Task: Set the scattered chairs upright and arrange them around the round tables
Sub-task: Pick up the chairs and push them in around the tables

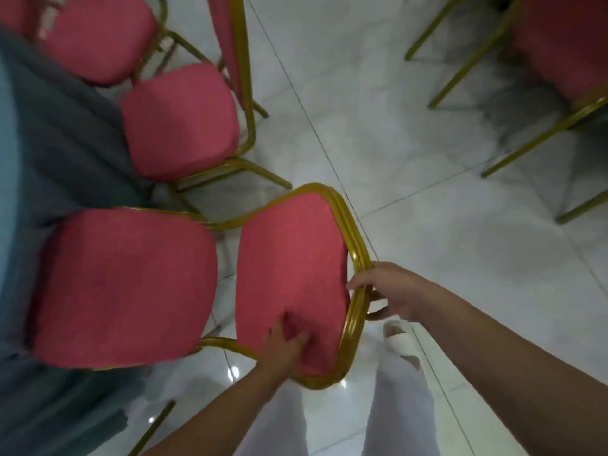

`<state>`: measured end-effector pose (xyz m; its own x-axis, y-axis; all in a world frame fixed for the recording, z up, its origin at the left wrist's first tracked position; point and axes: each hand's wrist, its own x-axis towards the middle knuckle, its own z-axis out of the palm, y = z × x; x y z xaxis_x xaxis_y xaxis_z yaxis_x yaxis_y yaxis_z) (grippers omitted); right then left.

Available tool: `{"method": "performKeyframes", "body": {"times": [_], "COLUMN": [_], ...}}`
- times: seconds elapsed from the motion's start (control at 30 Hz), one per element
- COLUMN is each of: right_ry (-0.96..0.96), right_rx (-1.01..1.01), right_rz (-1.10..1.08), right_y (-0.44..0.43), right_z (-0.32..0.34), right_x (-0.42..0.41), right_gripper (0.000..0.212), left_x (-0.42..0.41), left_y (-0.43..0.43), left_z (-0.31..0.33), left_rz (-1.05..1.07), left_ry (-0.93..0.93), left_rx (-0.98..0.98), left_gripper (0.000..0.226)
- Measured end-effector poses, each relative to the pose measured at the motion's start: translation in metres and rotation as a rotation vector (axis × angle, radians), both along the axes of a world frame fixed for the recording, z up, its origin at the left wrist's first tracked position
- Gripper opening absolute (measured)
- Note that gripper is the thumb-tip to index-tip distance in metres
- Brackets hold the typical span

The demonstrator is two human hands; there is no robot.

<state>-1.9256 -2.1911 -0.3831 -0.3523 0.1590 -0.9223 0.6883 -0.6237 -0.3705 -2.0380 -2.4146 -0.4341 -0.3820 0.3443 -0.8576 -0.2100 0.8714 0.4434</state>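
At lower centre of the frame, a person's left hand clutches the bottom edge of a red chair at its padded back, while the right hand is wrapped round its gold frame. The chair stands upright, seat just beside the blue-draped table at left; a second chair stands above it.

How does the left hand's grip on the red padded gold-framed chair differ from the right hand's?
The left hand takes the red padded gold-framed chair at the side of its backrest, the right hand at its top. The left hand touches red padding; the right hand wraps gold tube. Both hold one backrest.
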Motion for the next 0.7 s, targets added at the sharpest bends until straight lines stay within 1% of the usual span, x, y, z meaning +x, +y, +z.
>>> {"method": "performKeyframes", "body": {"times": [0.07, 0.13, 0.27, 0.33, 0.4, 0.47, 0.57, 0.63, 0.7], "right_ry": [0.077, 0.124, 0.181, 0.215, 0.259, 0.293, 0.337, 0.330, 0.278], "right_rx": [-0.085, -0.190, -0.324, -0.386, -0.444, -0.443, -0.409, -0.339, -0.217], "right_rz": [-0.003, -0.022, 0.034, 0.033, 0.058, 0.125, 0.257, 0.319, 0.337], "right_y": [-0.010, -0.016, -0.023, -0.025, -0.028, -0.036, -0.060, -0.073, -0.074], "right_z": [0.033, 0.059, 0.102, 0.113, 0.126, 0.141, 0.166, 0.174, 0.169], "right_x": [-0.010, -0.015, 0.004, 0.020, 0.032, 0.038, 0.038, 0.042, 0.057], "right_gripper": [0.025, 0.035, 0.029, 0.029, 0.034, 0.033, 0.021, 0.015, 0.020], "left_x": [-0.006, -0.006, 0.035, 0.066, 0.092, 0.107, 0.123, 0.136, 0.154], "left_y": [-0.008, -0.019, -0.039, -0.044, -0.044, -0.047, -0.064, -0.080, -0.096], "left_z": [0.028, 0.058, 0.125, 0.141, 0.157, 0.172, 0.191, 0.197, 0.201], "left_rz": [0.100, 0.170, 0.281, 0.358, 0.406, 0.444, 0.489, 0.544, 0.582], "left_ry": [0.018, 0.036, 0.011, 0.081, 0.178, 0.225, 0.195, 0.185, 0.169], "left_rx": [0.027, 0.061, 0.096, 0.112, 0.090, 0.079, 0.082, 0.149, 0.210], "left_gripper": [0.055, 0.048, 0.027, 0.029, 0.034, 0.031, 0.036, 0.042, 0.042]}}
